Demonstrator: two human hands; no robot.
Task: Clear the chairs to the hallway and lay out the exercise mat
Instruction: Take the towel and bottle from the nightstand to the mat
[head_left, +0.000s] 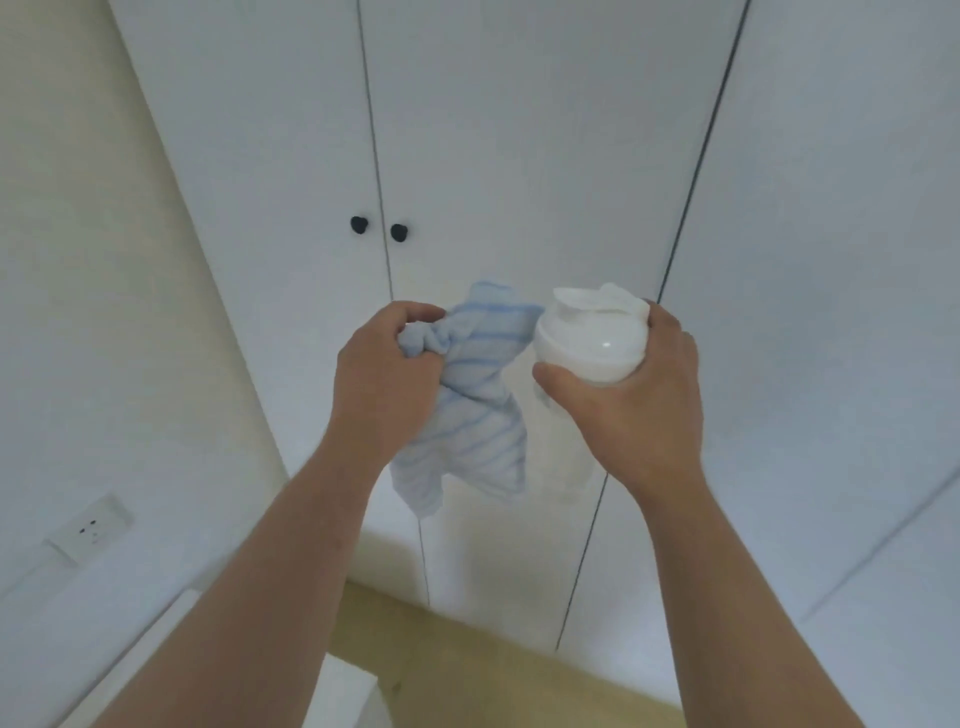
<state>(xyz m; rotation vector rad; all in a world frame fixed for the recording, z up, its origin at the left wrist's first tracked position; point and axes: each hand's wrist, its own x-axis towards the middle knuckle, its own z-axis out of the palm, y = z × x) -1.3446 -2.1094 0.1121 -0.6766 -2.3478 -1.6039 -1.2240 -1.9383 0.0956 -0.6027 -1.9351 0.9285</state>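
My left hand (387, 379) is shut on a blue-and-white striped cloth (470, 415) that hangs down below the fist. My right hand (634, 395) grips a white plastic bottle (587, 338) around its upper body, its lid end pointing away from me. Both hands are raised side by side in front of a white wardrobe. Neither chairs nor an exercise mat appear in this view.
White wardrobe doors (519, 156) with two black knobs (378, 228) fill the view ahead. A cream wall with a white socket (91, 527) stands at the left. Wooden floor (493, 670) shows below, with a white furniture corner (358, 696) near my left forearm.
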